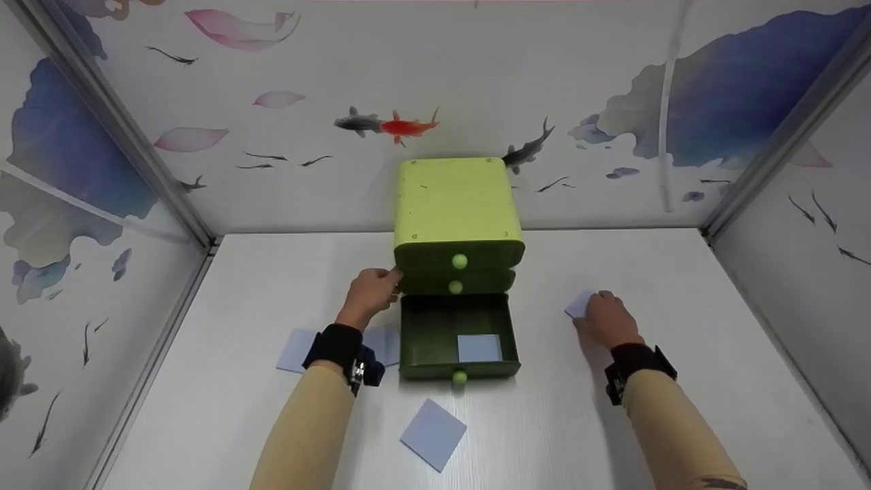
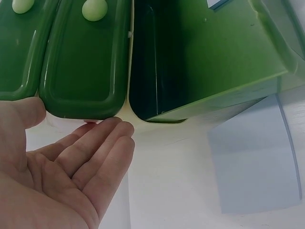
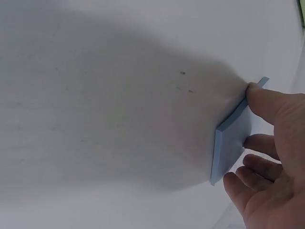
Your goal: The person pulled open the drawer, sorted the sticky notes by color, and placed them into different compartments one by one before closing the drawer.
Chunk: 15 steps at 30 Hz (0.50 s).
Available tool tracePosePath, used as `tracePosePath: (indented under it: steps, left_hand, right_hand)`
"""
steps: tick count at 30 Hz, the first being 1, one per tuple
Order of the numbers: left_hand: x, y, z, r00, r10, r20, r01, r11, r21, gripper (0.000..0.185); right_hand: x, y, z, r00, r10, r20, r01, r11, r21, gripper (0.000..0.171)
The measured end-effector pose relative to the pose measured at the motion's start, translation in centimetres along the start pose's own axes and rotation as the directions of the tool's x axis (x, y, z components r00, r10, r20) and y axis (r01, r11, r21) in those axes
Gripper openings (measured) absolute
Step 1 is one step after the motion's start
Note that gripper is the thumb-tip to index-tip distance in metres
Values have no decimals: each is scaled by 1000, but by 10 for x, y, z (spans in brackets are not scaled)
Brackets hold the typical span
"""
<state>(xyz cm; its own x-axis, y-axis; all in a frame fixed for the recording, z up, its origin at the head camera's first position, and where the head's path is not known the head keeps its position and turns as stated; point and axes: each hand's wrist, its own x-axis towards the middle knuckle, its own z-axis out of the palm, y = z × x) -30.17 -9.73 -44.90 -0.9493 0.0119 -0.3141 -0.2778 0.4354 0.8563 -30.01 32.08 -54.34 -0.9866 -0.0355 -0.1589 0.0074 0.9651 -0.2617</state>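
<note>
A small green cabinet (image 1: 456,201) stands against the back wall, its bottom drawer (image 1: 425,371) pulled out. Inside that drawer lies a pale blue sticky note pad (image 1: 479,348). My left hand (image 1: 369,294) touches the cabinet's left side near the middle drawer (image 2: 83,62), fingers fairly straight and thumb at the front edge. On the right, my right hand (image 1: 610,318) pinches another blue sticky note pad (image 3: 232,143) between thumb and fingers, low over the table. The pad bends slightly along its edge in the right wrist view.
One blue pad (image 1: 434,434) lies in front of the drawer. More blue pads (image 1: 294,350) lie left of it, partly behind my left wrist. Printed panels (image 1: 286,184) enclose the white table (image 1: 531,422) at the back and both sides.
</note>
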Motion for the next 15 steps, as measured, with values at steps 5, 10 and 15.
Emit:
tracePosePath:
  steps: [5, 10, 15]
  left_hand:
    - [2, -2, 0, 1000, 6, 0, -6, 1000, -10, 49]
    - [2, -3, 1, 1000, 3, -4, -3, 1000, -9, 50]
    - [1, -2, 1, 1000, 9, -9, -9, 1000, -8, 47]
  right_hand:
    - [1, -3, -3, 999, 40, 32, -41, 998, 43, 53]
    - [-2, -8, -5, 996, 72, 58, -75, 996, 53, 71]
    - [-5, -13, -8, 995, 85, 55, -88, 994, 58, 75]
